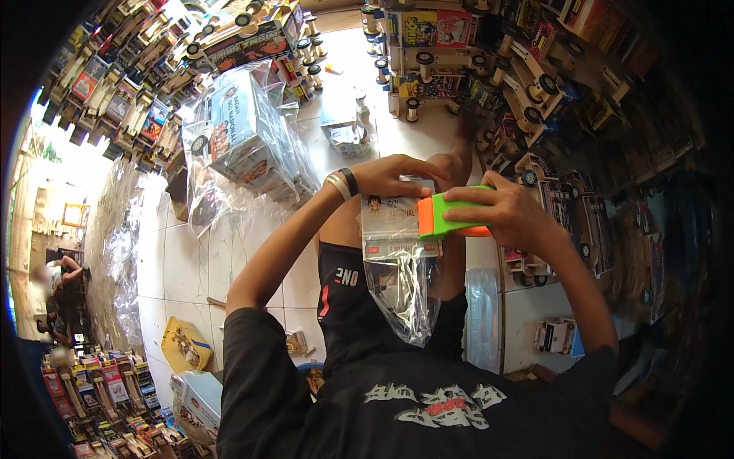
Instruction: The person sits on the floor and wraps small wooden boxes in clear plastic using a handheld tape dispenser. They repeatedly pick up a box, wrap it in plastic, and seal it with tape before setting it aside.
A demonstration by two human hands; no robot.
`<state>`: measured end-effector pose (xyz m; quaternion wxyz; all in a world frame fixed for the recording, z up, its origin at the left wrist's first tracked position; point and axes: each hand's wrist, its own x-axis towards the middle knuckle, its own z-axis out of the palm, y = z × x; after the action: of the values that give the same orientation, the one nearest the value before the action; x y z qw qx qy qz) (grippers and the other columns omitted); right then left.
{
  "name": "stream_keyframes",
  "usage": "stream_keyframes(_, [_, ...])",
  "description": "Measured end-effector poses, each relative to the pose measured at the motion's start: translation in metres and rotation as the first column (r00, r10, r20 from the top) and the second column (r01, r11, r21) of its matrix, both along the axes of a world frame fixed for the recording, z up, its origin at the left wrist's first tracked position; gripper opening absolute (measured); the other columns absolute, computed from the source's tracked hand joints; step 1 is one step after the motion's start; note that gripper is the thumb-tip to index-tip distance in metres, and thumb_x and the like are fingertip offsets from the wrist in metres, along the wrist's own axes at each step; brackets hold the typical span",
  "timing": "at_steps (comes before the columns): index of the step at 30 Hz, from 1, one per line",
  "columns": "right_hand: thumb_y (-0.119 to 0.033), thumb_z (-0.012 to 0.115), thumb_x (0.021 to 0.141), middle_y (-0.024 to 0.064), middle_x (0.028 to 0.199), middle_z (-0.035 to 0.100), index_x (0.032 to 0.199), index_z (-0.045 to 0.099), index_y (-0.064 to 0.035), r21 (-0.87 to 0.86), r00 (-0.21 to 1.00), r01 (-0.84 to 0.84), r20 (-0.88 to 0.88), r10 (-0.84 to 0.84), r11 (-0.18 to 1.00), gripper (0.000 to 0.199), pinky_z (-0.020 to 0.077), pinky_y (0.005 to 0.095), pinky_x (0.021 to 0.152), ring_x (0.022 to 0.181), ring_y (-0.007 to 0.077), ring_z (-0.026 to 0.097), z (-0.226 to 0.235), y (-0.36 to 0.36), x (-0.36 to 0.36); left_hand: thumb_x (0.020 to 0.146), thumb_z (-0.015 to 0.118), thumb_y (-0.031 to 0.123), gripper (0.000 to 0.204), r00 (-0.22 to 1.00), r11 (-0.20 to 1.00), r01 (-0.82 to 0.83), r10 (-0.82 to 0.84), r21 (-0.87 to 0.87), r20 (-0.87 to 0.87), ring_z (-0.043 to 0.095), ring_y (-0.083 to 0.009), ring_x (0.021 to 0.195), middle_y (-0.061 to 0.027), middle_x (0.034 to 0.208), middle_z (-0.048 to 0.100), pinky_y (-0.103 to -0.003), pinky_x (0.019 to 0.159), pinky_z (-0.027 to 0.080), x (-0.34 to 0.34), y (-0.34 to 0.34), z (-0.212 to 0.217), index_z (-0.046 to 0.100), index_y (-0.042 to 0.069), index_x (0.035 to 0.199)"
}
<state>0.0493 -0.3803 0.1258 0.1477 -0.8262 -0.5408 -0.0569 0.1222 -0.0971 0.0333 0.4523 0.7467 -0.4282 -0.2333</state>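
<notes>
On my lap lies a pale box-shaped toy (388, 222) inside a clear plastic bag (409, 294), whose loose end hangs toward my body. My left hand (394, 177) grips the bagged toy at its far end, fingers bent over the top edge. In my right hand (501, 210) is a green and orange block-like tool, apparently a tape dispenser (451, 216). Its orange end rests against the right side of the bagged toy, close to my left fingertips. The dispenser's underside and my left thumb are partly hidden.
A large bagged toy truck (252, 134) stands at the far left. Beyond my hands is a smaller bagged box (342, 122). Wooden toy trucks (535, 99) are stacked along both sides. A yellow tray (186, 344) and flat plastic bags (482, 317) lie nearby. Another person (65, 271) sits far left.
</notes>
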Motion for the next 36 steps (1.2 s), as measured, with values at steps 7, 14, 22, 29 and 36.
stream_keyframes(7, [-0.012,0.083,0.078,-0.0042,0.128,0.072,0.112,0.079,-0.0201,0.279,0.981,-0.067,0.192,0.013,0.958,0.035,0.0588,0.0335,0.076,0.086,0.0233,0.063,0.076,0.019,-0.001,0.096,0.074,0.027,0.037,0.949,0.991,-0.131,0.132,-0.024,0.286,0.075,-0.0279,0.102,-0.0192,0.112,0.078,-0.041,0.091,0.057,0.008,0.002,0.060,0.074,0.003,0.124])
stream_keyframes(14, [-0.013,0.086,0.075,0.0000,0.118,0.075,0.107,0.080,-0.0161,0.361,0.965,-0.211,0.228,0.133,0.908,0.033,0.0576,0.0340,0.078,0.090,0.0232,0.066,0.106,0.072,0.003,0.093,0.077,0.028,0.043,0.972,0.963,0.077,-0.131,0.259,0.196,0.069,-0.0308,0.116,-0.0187,0.124,0.073,-0.043,0.102,0.052,0.038,0.037,0.130,0.070,0.005,0.129])
stream_keyframes(22, [-0.011,0.092,0.070,0.0071,0.116,0.077,0.106,0.082,-0.0106,0.507,0.966,-0.169,-0.083,0.243,0.845,0.038,0.0603,0.0368,0.089,0.104,0.0266,0.074,0.093,0.058,0.009,0.095,0.075,0.026,0.037,0.995,0.972,0.086,-0.092,0.217,0.022,0.063,-0.0329,0.126,-0.0169,0.131,0.069,-0.044,0.109,0.047,0.000,0.033,0.088,0.071,0.006,0.126])
stream_keyframes(29, [-0.005,0.088,0.072,0.0090,0.105,0.080,0.099,0.082,-0.0100,0.615,0.917,-0.131,-0.223,0.331,0.778,0.028,0.0619,0.0336,0.085,0.094,0.0238,0.079,0.052,0.032,0.030,0.097,0.072,0.014,0.017,0.987,0.959,0.139,-0.113,0.249,-0.116,0.052,-0.0311,0.139,-0.0180,0.147,0.057,-0.042,0.116,0.039,0.003,0.058,0.067,0.078,0.005,0.110])
stream_keyframes(36, [-0.003,0.084,0.075,0.0115,0.099,0.080,0.089,0.079,-0.0078,0.646,0.871,0.054,-0.403,0.280,0.762,0.016,0.0607,0.0326,0.082,0.090,0.0221,0.079,-0.008,-0.030,0.049,0.091,0.072,0.006,0.020,0.960,0.956,0.226,-0.187,0.185,-0.206,0.046,-0.0327,0.145,-0.0210,0.151,0.054,-0.039,0.118,0.037,0.023,0.061,0.042,0.081,0.004,0.109])
